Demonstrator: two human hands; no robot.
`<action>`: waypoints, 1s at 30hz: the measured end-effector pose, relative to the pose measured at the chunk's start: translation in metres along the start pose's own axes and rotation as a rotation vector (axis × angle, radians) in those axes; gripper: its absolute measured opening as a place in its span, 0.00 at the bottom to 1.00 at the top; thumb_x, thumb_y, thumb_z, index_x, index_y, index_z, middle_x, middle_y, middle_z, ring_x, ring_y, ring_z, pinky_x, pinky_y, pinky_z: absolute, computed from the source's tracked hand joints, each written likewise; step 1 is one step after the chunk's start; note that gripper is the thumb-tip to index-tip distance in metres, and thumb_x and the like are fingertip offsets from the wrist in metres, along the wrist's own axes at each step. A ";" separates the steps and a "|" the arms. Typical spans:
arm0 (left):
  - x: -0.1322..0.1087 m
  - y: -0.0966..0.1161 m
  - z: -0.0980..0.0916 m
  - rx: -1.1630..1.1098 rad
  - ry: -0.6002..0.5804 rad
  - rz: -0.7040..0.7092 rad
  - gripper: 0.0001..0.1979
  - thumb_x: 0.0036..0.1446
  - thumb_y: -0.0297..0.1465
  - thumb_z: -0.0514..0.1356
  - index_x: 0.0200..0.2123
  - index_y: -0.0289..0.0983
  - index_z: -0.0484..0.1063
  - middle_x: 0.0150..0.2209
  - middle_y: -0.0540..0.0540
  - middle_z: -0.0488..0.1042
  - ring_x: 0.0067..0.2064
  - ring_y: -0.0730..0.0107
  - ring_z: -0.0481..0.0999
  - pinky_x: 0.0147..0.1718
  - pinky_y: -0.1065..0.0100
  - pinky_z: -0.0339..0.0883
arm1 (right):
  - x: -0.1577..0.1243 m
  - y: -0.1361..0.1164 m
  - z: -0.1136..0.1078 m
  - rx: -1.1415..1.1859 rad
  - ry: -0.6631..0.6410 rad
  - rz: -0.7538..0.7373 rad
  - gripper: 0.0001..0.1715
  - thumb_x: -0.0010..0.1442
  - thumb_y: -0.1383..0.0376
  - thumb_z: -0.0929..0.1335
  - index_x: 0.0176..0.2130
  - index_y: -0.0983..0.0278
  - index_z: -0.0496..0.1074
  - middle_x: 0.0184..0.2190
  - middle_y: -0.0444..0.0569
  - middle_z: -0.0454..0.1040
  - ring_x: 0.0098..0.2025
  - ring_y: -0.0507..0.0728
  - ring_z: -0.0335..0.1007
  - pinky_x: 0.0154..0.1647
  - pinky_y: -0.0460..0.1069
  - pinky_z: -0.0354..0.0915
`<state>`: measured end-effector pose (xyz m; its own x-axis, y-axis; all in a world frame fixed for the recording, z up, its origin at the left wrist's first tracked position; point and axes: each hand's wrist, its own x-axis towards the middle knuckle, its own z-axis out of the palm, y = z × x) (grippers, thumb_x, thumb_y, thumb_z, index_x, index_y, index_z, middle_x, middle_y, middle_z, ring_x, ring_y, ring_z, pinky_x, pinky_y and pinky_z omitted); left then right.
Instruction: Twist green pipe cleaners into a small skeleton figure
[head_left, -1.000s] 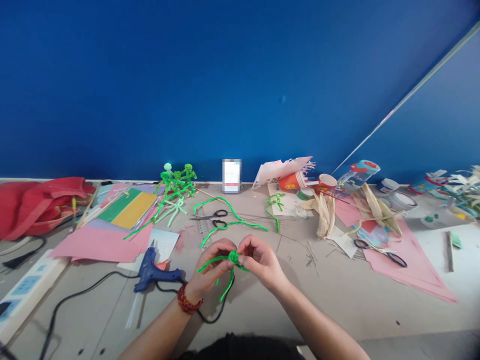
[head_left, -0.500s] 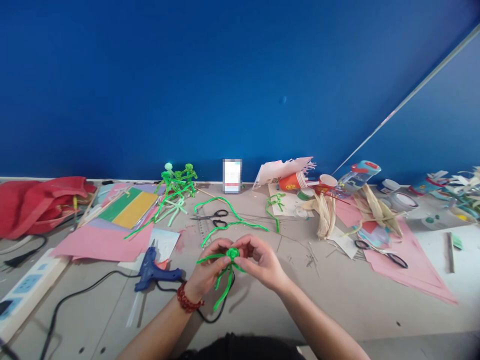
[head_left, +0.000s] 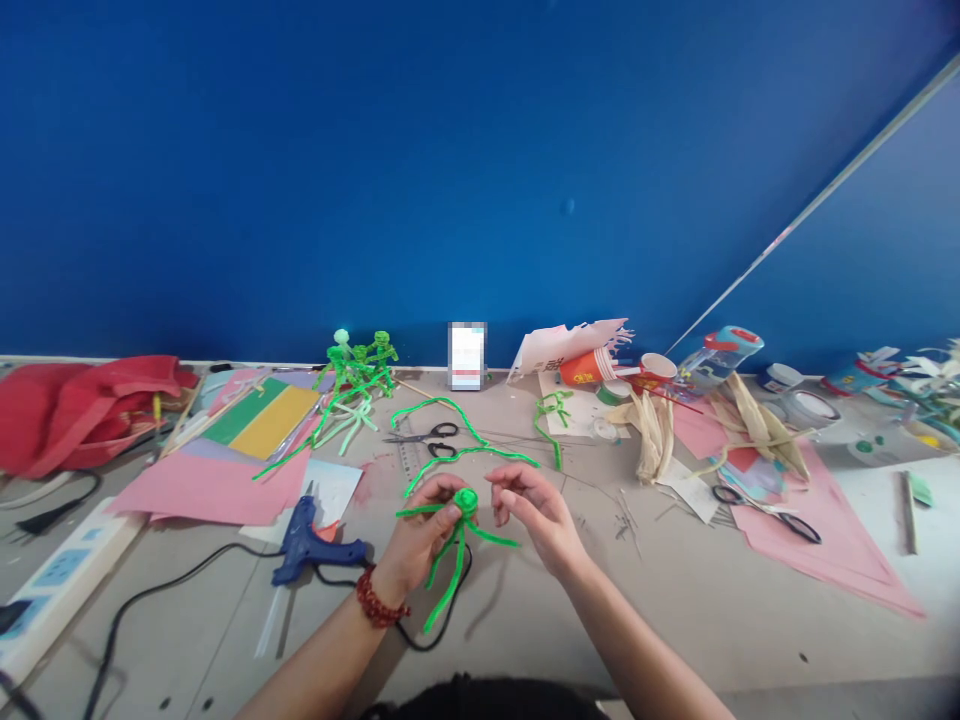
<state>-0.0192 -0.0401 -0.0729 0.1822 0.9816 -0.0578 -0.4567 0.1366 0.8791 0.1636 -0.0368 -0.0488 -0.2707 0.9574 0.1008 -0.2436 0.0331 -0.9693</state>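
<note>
A bright green pipe cleaner figure (head_left: 466,501) with a coiled round head and several long limbs is pinched between the thumb and fingers of my left hand (head_left: 424,527). Its limbs spread left, right and downward. Just to the right, my right hand (head_left: 534,510) is apart from the figure, fingers loosely curved and not touching it. Beyond both hands, loose green pipe cleaners (head_left: 474,455) lie bent on the table near black-handled scissors (head_left: 431,436). The part of the figure under my left fingers is hidden.
A blue glue gun (head_left: 311,545) with its cord lies left, near a power strip (head_left: 52,580). Other green pipe cleaner figures (head_left: 360,362) stand at the back. A phone (head_left: 466,356) leans on the wall. Paper cups (head_left: 589,366), corn husks (head_left: 654,435) and more scissors (head_left: 769,512) are right.
My right hand has let go of the green figure and moved right, away from it. One limb now sticks out freely to the right. My left hand still pinches the figure.
</note>
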 end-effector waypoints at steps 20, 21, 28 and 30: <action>0.003 -0.001 0.003 0.124 0.126 0.029 0.15 0.49 0.30 0.69 0.42 0.41 0.75 0.41 0.48 0.76 0.44 0.67 0.74 0.41 0.71 0.68 | -0.015 0.032 0.020 0.102 0.180 0.108 0.19 0.54 0.55 0.74 0.41 0.62 0.69 0.31 0.46 0.73 0.30 0.53 0.68 0.33 0.48 0.68; 0.003 -0.002 0.002 0.147 0.138 0.038 0.15 0.49 0.30 0.69 0.42 0.40 0.75 0.41 0.48 0.76 0.44 0.67 0.74 0.41 0.71 0.69 | -0.014 0.031 0.018 0.055 0.207 0.078 0.19 0.54 0.56 0.74 0.42 0.62 0.70 0.33 0.47 0.73 0.32 0.53 0.69 0.34 0.48 0.68; 0.001 -0.006 0.002 0.282 0.103 0.097 0.13 0.51 0.33 0.68 0.42 0.40 0.74 0.41 0.47 0.76 0.44 0.65 0.76 0.42 0.68 0.71 | -0.002 0.008 0.006 -0.409 0.167 -0.196 0.13 0.59 0.61 0.70 0.44 0.61 0.71 0.41 0.50 0.73 0.40 0.56 0.69 0.45 0.52 0.66; 0.000 -0.006 0.002 0.318 0.061 0.144 0.13 0.53 0.33 0.66 0.43 0.40 0.74 0.42 0.46 0.76 0.45 0.62 0.76 0.44 0.65 0.71 | 0.001 0.002 0.009 -0.484 0.128 -0.212 0.11 0.59 0.62 0.70 0.43 0.61 0.72 0.40 0.50 0.73 0.40 0.57 0.70 0.44 0.51 0.66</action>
<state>-0.0150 -0.0409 -0.0773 0.0790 0.9952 0.0574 -0.1782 -0.0425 0.9831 0.1547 -0.0381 -0.0482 -0.1394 0.9416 0.3066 0.1841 0.3289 -0.9263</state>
